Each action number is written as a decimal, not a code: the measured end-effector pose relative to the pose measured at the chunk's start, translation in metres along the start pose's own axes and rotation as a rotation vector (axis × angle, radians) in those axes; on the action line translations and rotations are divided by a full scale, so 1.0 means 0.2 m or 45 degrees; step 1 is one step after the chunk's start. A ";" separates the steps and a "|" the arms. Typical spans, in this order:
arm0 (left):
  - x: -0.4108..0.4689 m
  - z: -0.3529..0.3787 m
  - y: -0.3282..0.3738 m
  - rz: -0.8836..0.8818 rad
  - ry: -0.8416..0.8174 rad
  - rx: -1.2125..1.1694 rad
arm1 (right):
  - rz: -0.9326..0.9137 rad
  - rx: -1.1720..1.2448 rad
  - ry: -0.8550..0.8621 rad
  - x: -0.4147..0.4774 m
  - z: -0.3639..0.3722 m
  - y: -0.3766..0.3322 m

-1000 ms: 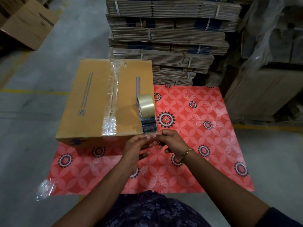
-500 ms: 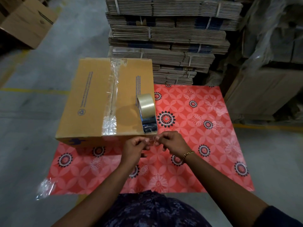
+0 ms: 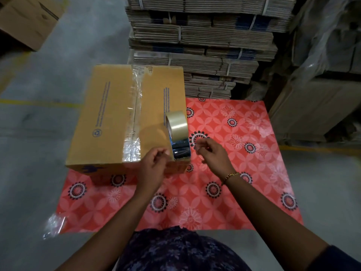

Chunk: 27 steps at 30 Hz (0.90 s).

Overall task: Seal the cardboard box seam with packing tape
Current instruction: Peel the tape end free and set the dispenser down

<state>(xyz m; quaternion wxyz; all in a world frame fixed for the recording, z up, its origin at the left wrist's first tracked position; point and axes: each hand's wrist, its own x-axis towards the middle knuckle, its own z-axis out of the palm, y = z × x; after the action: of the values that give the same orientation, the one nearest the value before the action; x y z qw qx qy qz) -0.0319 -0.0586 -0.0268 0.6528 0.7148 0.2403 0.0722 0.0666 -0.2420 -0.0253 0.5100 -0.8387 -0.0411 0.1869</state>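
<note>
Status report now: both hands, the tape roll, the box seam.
Left hand and right hand apart, fingers pinched, contents unclear. Tape roll upright on box. Seam taped. Nothing in the way.

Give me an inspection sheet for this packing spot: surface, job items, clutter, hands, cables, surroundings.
Surface: red flower-patterned sheet spread on a grey concrete floor.
Job's things: cardboard box on the sheet's far left corner, top flaps closed, clear tape strip wrinkled along its centre seam; packing tape roll standing on edge at the box top's right edge.
Clutter: crumpled clear plastic scrap at the sheet's near left corner.
Grippers: left hand at the box's near right corner, right hand right of the roll, fingers pinched; whether either holds tape I cannot tell.
Cables: nothing seen.
Surroundings: strapped stacks of flattened cartons behind, another box far left.
</note>
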 end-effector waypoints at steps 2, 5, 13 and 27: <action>0.06 0.02 0.08 -0.041 -0.036 -0.146 | 0.010 0.107 -0.081 0.04 0.01 -0.07; 0.10 0.05 0.16 -0.145 -0.151 -0.323 | -0.074 0.110 -0.171 0.06 0.07 -0.14; 0.23 0.05 0.12 -0.296 -0.248 -0.399 | -0.341 -0.281 0.199 0.08 0.31 -0.11; 0.51 0.30 0.05 0.634 -0.154 1.052 | 0.179 0.545 0.396 0.09 -0.28 0.14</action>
<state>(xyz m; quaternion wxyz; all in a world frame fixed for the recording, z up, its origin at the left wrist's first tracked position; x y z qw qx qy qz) 0.0840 -0.0676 -0.0474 0.2901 0.9528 0.0320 0.0832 0.1000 -0.2977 -0.0306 0.6617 -0.7311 0.1365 0.0951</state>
